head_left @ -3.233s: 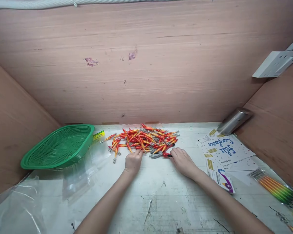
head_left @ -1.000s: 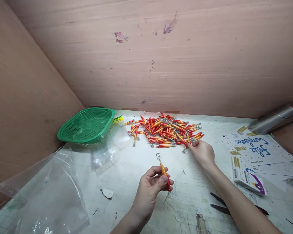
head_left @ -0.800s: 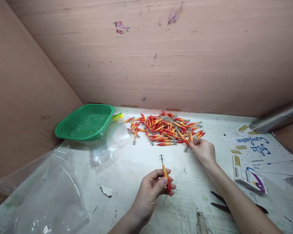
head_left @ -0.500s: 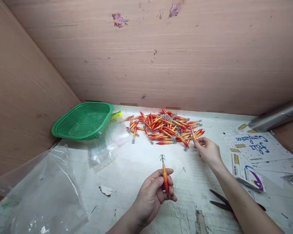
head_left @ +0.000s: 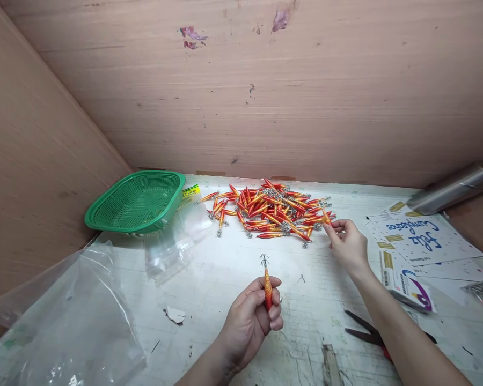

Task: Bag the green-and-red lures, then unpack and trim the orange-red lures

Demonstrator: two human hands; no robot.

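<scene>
In my left hand (head_left: 254, 308), near the front of the table, the fingers are closed around an orange-red fishing lure (head_left: 268, 287). Its crown of metal hooks points up and away from me. My right hand (head_left: 346, 244) is at the right edge of a heap of similar lures (head_left: 265, 212). Between its thumb and fingers it pinches another lure (head_left: 326, 215), with the gold end pointing away from me. The heaped lures lie in a tangle, red and gold, with clusters of small hooks.
A green basket (head_left: 104, 217) stands at the back left beside clear zip bags (head_left: 169, 254). A large plastic bag (head_left: 76, 321) lies front left. Black scissors (head_left: 364, 329) lie under my right forearm. At right are printed cards (head_left: 446, 244), a small box (head_left: 404, 287) and a metal cylinder (head_left: 454, 190).
My right hand has shifted slightly right, drawing its lure along the heap's edge. My left fingers have closed further over the red end of their lure.
</scene>
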